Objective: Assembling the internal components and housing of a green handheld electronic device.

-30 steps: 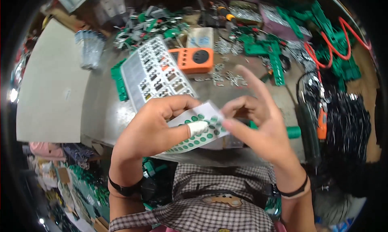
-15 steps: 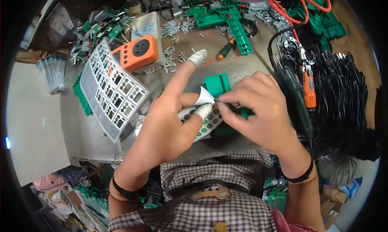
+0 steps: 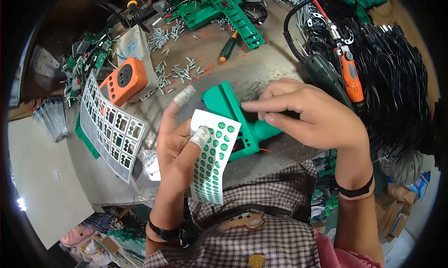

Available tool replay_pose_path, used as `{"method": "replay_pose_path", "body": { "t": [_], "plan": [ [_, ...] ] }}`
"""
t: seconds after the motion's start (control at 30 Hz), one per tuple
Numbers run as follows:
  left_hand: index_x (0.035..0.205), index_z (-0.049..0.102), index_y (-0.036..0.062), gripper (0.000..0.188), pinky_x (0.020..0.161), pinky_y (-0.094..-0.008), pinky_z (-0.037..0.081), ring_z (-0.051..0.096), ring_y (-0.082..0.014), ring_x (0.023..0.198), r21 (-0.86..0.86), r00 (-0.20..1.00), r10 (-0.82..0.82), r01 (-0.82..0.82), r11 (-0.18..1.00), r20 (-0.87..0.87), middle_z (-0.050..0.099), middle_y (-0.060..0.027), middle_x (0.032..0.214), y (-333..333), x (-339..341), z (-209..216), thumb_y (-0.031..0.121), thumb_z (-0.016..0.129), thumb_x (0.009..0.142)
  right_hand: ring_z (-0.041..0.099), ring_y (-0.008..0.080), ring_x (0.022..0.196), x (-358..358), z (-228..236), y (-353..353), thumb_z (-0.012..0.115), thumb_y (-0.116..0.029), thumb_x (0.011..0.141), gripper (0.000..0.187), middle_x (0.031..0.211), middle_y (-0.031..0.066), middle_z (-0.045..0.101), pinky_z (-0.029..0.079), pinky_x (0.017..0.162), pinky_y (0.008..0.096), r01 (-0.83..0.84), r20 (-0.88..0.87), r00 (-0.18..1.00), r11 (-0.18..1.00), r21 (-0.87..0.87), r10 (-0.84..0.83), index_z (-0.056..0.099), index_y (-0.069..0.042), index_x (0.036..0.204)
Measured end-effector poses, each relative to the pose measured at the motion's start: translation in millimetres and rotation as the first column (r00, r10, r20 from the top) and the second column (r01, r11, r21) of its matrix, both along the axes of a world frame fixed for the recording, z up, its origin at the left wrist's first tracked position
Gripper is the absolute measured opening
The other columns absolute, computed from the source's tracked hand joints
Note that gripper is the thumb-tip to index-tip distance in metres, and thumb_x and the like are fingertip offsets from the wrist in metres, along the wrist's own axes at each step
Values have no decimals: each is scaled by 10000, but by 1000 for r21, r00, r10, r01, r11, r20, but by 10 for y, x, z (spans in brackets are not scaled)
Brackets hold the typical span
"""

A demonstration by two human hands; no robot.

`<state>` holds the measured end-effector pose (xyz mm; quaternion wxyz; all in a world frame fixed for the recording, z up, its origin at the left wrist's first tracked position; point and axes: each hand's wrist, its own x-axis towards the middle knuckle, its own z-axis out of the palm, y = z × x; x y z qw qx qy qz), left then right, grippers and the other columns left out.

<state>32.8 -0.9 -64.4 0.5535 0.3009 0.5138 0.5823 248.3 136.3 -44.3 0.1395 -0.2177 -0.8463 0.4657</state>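
My left hand (image 3: pixel 179 149) grips a white sheet of round green stickers (image 3: pixel 217 163) between its fingers and taped thumb; the index finger, also taped, sticks out past the sheet. The sheet hangs down over the table's front edge and partly covers a green plastic tool housing (image 3: pixel 223 100). That housing has a long ridged body and a round, cylinder-like part towards my right hand (image 3: pixel 310 111). The right index finger stretches out to the housing's upper side, the thumb lower and apart from it. Whether a sticker clings to the fingertip is too small to tell.
A printed sheet (image 3: pixel 112 130) and an orange box with a socket (image 3: pixel 123 81) stand at left. Loose screws (image 3: pixel 186 69), a screwdriver (image 3: pixel 228 46) and another green housing (image 3: pixel 224 11) lie behind. At right are an orange-handled power screwdriver (image 3: pixel 350 76) and black cables (image 3: pixel 392 81).
The right hand has come away from the sticker sheet to the green housing, which now lies more exposed. The left hand has lowered the sheet, now flatter and hanging. The whole view has shifted.
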Motion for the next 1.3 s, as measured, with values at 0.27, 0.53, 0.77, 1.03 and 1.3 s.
{"method": "replay_pose_path", "body": {
  "t": [0.27, 0.53, 0.77, 1.03, 1.3],
  "plan": [
    [1478, 373, -19, 555, 933, -283, 516, 628, -213, 1138, 307, 589, 396, -251, 918, -704, 527, -239, 1404, -558, -967, 692, -7, 540, 949, 562, 291, 992, 218, 54, -302, 760, -116, 744, 578, 1044, 105, 602, 472, 891, 398, 43, 113, 989, 909, 414, -99, 613, -61, 1301],
    [1450, 398, -26, 565, 1099, -452, 377, 547, -383, 1226, 193, -463, -33, -431, 881, -886, 522, -270, 1376, -1013, -3062, 504, 67, 563, 917, 589, 134, 455, 4, 518, -161, 810, -296, 817, 279, 657, 65, 697, 471, 480, 274, 164, 443, 891, 981, -106, -101, 761, -37, 908],
    [1229, 617, 18, 580, 809, -415, 405, 570, -244, 923, 296, 34, 308, 398, 868, -951, 642, -55, 957, -330, -42, 332, 225, 787, 715, 646, 163, 687, -28, -171, 231, 772, -353, 867, 371, 820, 86, 735, 527, 708, 301, 32, 238, 971, 982, -184, 13, 756, -4, 990],
    [1389, 494, -15, 766, 776, -417, 338, 545, -241, 974, 88, -184, 146, 288, 953, -972, 638, -61, 986, -259, 221, -69, 172, 730, 685, 653, 282, 1001, -303, -64, -24, 762, -93, 782, 482, 1104, 146, 666, 536, 871, 387, -105, 59, 993, 988, 109, 100, 614, -23, 1235],
    [1305, 631, 92, 633, 828, -389, 262, 491, -177, 861, 256, 249, 163, 409, 876, -955, 648, 92, 852, -296, -24, -138, 172, 741, 687, 690, 301, 954, -722, 124, 922, 716, -158, 865, 262, 1048, 133, 718, 542, 851, 373, 189, 45, 976, 932, 309, -213, 728, -49, 1104]
  ]
}}
